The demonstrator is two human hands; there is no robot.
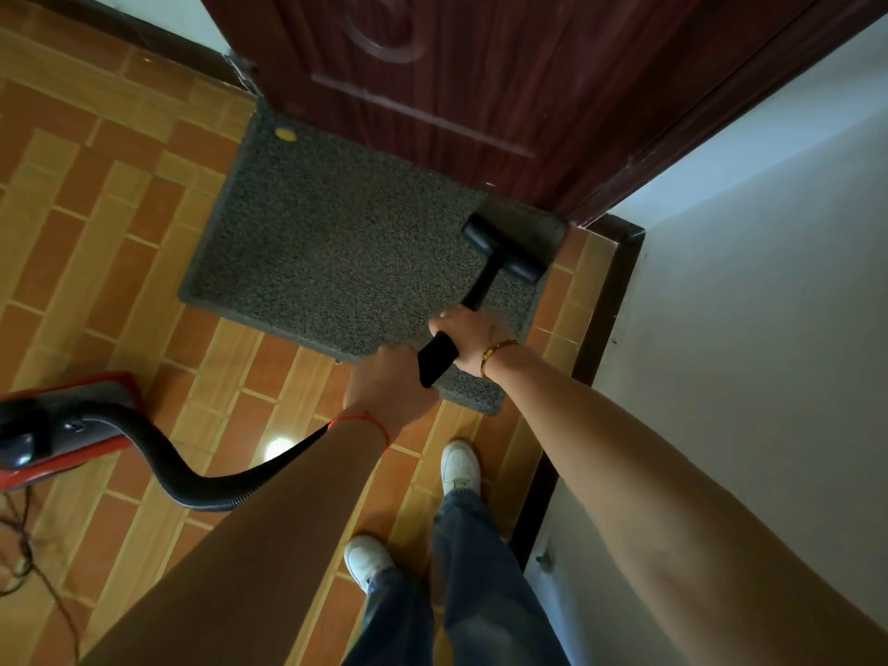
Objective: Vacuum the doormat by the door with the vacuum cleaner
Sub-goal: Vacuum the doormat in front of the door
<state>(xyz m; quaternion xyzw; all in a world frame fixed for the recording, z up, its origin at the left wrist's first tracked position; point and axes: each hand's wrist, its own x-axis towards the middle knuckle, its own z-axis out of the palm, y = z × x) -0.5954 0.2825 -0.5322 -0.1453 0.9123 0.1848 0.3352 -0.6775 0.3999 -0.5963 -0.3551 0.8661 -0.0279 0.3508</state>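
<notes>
Hands grip the black wand (473, 300) of the vacuum cleaner (53, 430): right hand (468, 336) curled round it ahead, left hand (387, 382) wrapped round its rear end just behind. Beyond both, the nozzle (504, 248) rests on the grey doormat (326, 247) against the door (480, 74); the hose (192, 478) trails left of the left hand.

Doormat (336, 247): speckled grey. Vacuum cleaner (62, 425): red, apparently black-topped. Floor (96, 223): orange-tan brick pattern. Door (456, 64): dark red-brown.
</notes>
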